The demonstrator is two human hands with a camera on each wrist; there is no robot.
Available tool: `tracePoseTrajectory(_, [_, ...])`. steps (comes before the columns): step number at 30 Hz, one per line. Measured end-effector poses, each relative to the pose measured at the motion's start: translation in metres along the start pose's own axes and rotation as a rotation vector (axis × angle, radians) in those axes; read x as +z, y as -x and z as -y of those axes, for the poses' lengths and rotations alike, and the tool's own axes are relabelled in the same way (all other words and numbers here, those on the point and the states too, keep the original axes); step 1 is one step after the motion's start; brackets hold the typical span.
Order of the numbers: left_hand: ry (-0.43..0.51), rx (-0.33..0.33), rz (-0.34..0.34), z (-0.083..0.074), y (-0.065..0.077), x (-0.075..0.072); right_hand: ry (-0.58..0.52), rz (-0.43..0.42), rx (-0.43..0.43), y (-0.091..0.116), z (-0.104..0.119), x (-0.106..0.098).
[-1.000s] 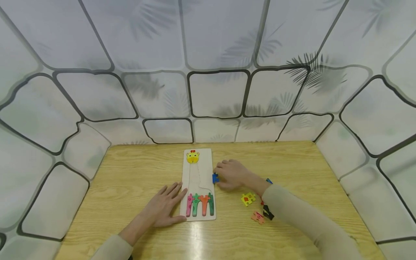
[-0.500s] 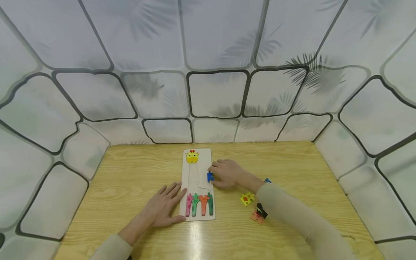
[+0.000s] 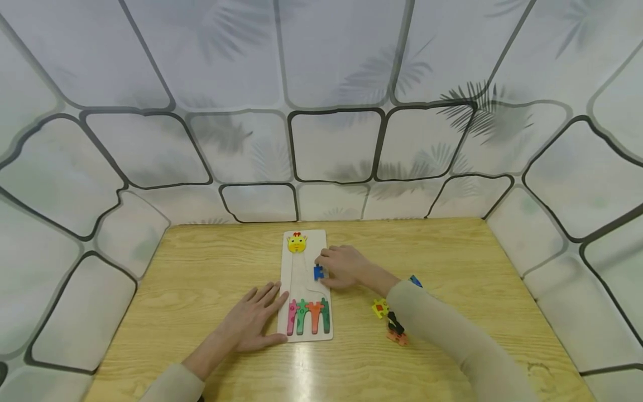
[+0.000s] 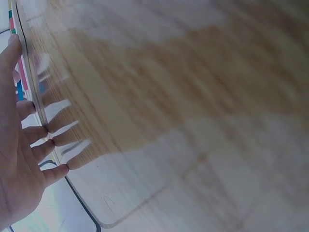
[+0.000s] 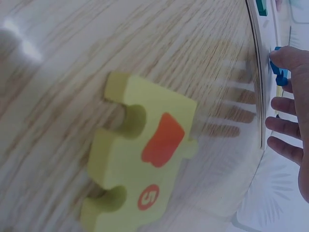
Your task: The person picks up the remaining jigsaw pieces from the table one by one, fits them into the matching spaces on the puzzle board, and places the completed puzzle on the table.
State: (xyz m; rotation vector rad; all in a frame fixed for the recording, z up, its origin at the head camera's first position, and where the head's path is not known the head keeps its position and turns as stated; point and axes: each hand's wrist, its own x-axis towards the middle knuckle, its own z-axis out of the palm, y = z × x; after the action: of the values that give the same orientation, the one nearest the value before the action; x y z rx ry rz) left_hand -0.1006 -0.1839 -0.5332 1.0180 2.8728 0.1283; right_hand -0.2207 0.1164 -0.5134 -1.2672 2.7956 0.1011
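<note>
1. The wooden table [image 3: 221, 262] meets the patterned wall [image 3: 331, 145] at twelve o'clock; the white board [image 3: 317, 243] reaches close to that far edge.
2. Bare wood runs out from the board toward nine o'clock, giving sideways room; toward four, a yellow piece [image 3: 380, 308], black piece [image 3: 394, 322] and orange piece [image 3: 397, 338] crowd beside the right sleeve [image 3: 447, 329].
3. The left hand [image 3: 250, 321] lies spread and grasps nothing, at the board's eight o'clock, thumb and index tip over its edge.
4. The right hand [image 3: 346, 267], coming in from four o'clock, pinches a blue puzzle piece [image 3: 318, 272] over the board; whether it touches the surface cannot be told.
5. That piece sits at the right hand's nine o'clock and the left hand's two.
</note>
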Motion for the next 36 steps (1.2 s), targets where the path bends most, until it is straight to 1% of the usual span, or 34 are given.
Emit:
tracePoseTrajectory(4, [-0.003, 0.003, -0.009, 0.0, 0.0, 0.001, -0.013, 0.007, 0.017, -0.004, 0.0, 0.0])
tracePoseTrajectory(9, [0.002, 0.007, -0.016, 0.001, 0.0, 0.002, -0.021, 0.004, 0.016, -0.009, 0.001, -0.003])
tracePoseTrajectory(16, [-0.001, 0.007, -0.018, 0.001, 0.0, 0.003, 0.018, 0.028, 0.028, -0.016, 0.002, 0.001])
tracePoseTrajectory(24, [-0.004, 0.0, -0.023, 0.001, -0.001, 0.002, 0.022, 0.005, 0.043, -0.022, 0.004, 0.001])
tracePoseTrajectory(31, [0.003, -0.002, -0.012, 0.001, 0.0, 0.001, 0.014, 0.02, 0.06, -0.026, 0.004, 0.0])
tracePoseTrajectory(36, [0.014, -0.006, -0.003, 0.001, 0.0, 0.001, 0.01, 0.012, 0.063, -0.03, 0.004, 0.0])
